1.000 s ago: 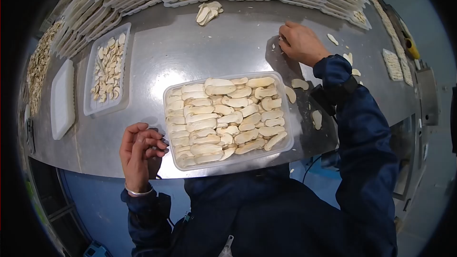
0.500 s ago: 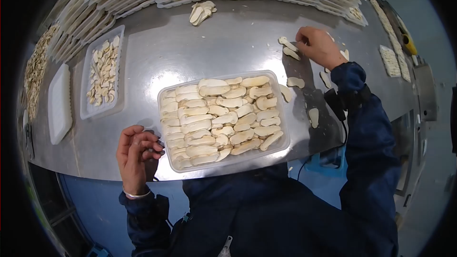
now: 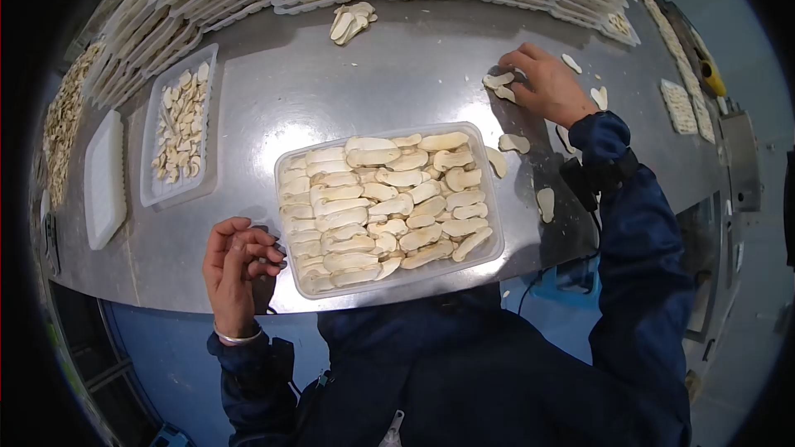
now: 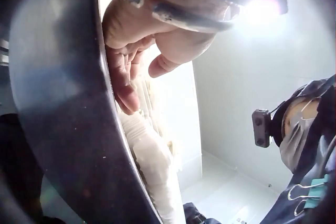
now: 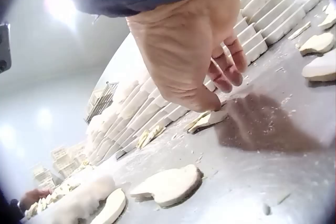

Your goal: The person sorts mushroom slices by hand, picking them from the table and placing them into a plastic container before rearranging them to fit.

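Toward the bench's [image 3: 397, 74] far right edge, two loose mushroom slices [image 3: 499, 83] lay under the right hand's [image 3: 546, 83] relaxed, spread fingertips. Nearer, the full clear tray [image 3: 387, 205] of slices sat at the front edge, with the left hand [image 3: 236, 269] loosely curled, holding nothing, beside its left corner.

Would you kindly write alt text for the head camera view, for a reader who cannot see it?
A clear tray packed with pale mushroom slices sits on a steel table. The right hand reaches to loose slices beyond it; the left hand rests, fingers curled, at the table's near edge.
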A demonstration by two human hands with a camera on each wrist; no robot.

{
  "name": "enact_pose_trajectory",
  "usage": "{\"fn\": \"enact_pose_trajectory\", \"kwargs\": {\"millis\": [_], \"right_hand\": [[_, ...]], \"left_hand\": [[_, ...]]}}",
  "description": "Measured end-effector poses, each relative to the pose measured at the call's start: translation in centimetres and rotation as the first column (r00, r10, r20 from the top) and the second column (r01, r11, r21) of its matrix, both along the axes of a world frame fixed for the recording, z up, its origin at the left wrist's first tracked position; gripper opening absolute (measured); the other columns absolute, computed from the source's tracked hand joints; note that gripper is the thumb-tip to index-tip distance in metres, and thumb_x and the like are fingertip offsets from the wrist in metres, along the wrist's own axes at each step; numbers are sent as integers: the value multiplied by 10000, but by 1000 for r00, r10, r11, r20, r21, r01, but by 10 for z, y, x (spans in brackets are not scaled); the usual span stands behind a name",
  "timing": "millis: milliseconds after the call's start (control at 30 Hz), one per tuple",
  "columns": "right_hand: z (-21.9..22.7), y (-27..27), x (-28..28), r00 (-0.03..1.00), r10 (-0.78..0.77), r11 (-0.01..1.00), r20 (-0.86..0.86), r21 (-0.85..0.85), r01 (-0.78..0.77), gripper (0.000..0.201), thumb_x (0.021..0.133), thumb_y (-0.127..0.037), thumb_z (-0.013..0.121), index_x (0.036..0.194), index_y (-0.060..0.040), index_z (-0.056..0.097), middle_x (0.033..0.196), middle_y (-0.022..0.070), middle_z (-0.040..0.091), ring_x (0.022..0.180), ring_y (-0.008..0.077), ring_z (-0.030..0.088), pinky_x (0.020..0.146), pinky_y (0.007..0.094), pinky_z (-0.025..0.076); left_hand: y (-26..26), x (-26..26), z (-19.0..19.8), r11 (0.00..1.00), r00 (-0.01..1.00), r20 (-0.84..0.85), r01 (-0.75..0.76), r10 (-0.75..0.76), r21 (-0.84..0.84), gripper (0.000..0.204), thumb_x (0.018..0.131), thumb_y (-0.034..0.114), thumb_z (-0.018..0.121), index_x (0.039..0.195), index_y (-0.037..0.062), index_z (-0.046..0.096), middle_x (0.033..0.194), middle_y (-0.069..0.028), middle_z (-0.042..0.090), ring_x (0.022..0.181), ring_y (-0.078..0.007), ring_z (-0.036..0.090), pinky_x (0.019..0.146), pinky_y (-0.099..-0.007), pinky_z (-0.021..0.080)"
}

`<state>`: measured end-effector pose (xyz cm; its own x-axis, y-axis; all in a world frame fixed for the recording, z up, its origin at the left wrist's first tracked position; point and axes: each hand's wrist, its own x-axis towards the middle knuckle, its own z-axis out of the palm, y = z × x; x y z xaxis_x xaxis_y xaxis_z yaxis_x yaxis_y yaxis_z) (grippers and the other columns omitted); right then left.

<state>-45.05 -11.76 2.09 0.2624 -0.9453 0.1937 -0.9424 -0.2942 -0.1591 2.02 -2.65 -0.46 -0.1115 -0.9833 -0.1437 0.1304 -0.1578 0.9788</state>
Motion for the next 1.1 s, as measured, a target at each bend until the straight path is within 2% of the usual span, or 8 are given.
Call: {"fn": "enact_pose_trajectory", "kwargs": {"millis": [133, 233, 333, 433, 567, 667, 767, 1100], "right_hand": [[-4, -4, -1, 998, 49, 999, -34, 25, -48, 230, 788, -97, 597, 1008, -32, 589, 973, 140, 568, 921, 331, 577, 793, 420, 476], [-7, -6, -4, 999, 25, 999, -31, 29, -24, 193, 793, -103, 597, 965, -16, 581, 933, 145, 568, 896, 338, 576, 776, 427, 469], [-4, -4, -3, 1000, 2, 999, -3, 41, -2, 153, 799, -71, 594, 933, -7, 557, 906, 142, 562, 827, 331, 577, 740, 394, 464], [16, 10, 19, 998, 24, 999, 56, -43, -22, 163, 795, -115, 605, 910, -7, 563, 852, 152, 566, 854, 355, 568, 743, 431, 452], [40, 44, 92, 951, 310, 935, 15, -188, -302, 153, 759, -79, 638, 858, -29, 533, 806, 122, 536, 783, 306, 553, 695, 403, 424], [41, 63, 138, 912, 411, 895, -6, -186, -405, 158, 738, -56, 641, 835, -28, 519, 788, 110, 512, 759, 274, 538, 688, 377, 407], [32, 63, 157, 886, 460, 869, -58, -173, -463, 152, 724, -41, 629, 820, -16, 514, 794, 107, 507, 767, 264, 533, 702, 365, 408], [24, 55, 168, 862, 486, 861, -145, -93, -501, 156, 715, -34, 603, 854, -4, 541, 838, 115, 529, 830, 248, 538, 770, 351, 422]], "left_hand": [[0, 0, 1, 1000, 1000, 7, -9, 9, 4, 237, 999, 141, 440, 1172, -20, 463, 928, -163, 623, 729, -169, 654, 584, -222, 548], [0, 0, 0, 1000, 1000, 5, -14, 13, 6, 236, 998, 135, 436, 1174, -21, 461, 931, -164, 621, 730, -171, 651, 584, -226, 544], [1, -2, 6, 1000, 1000, 20, -13, 13, 25, 232, 995, 123, 432, 1176, -20, 461, 938, -161, 619, 739, -172, 647, 597, -235, 540], [2, -3, 4, 999, 998, 56, -38, 36, 32, 244, 995, 150, 441, 1179, -7, 470, 932, -142, 621, 730, -161, 634, 592, -229, 521], [2, -3, 5, 999, 999, 39, -27, 26, 33, 243, 997, 153, 441, 1179, -4, 475, 937, -139, 622, 737, -161, 637, 608, -232, 527], [2, -2, 4, 1000, 999, 34, -15, 15, 20, 247, 998, 155, 441, 1180, -7, 477, 948, -149, 625, 748, -164, 647, 611, -229, 534], [2, 1, 3, 1000, 1000, 23, -3, 2, 10, 247, 996, 146, 442, 1179, -16, 477, 955, -158, 627, 756, -167, 654, 616, -228, 545], [1, 2, 2, 1000, 1000, -27, 14, -14, 7, 235, 994, 123, 452, 1170, -30, 474, 949, -166, 628, 755, -174, 660, 614, -231, 560]]}}
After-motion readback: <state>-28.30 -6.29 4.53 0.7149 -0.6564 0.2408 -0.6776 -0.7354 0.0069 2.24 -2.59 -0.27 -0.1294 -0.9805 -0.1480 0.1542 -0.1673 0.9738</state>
